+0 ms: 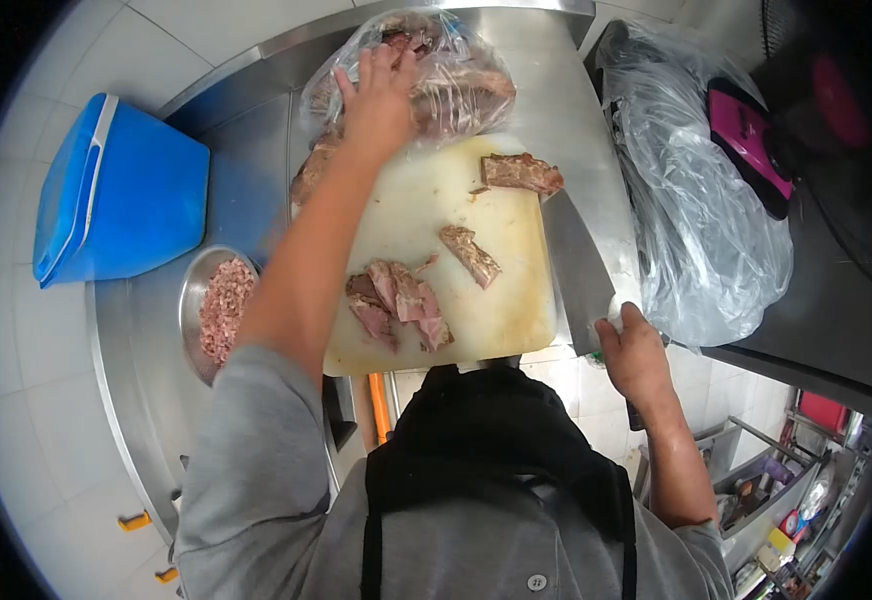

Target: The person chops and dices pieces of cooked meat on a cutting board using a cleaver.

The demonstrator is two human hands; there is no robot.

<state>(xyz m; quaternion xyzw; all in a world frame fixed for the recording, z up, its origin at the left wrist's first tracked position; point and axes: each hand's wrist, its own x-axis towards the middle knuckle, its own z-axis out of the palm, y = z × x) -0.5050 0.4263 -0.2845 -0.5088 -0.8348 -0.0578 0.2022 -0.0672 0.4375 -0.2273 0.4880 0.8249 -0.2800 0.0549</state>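
Observation:
My left hand (381,105) reaches to the far side of the cutting board (396,215), its fingers spread over a clear plastic bag (456,115) with large pieces of meat inside. My right hand (636,355) is closed round the white handle of a large broad-bladed knife (581,265). The blade lies along the board's right edge, pointing away from me. On the board are a browned meat chunk (521,174) at the far right, a smaller meat strip (470,256) in the middle, and several pink cut slices (401,303) near the front.
A metal bowl (196,330) of diced pink meat stands left of the board, beside a blue cooler (136,190). More clear plastic (696,200) is heaped on the dark surface at right, next to a pink and black object (751,145). A steel counter (546,75) runs underneath.

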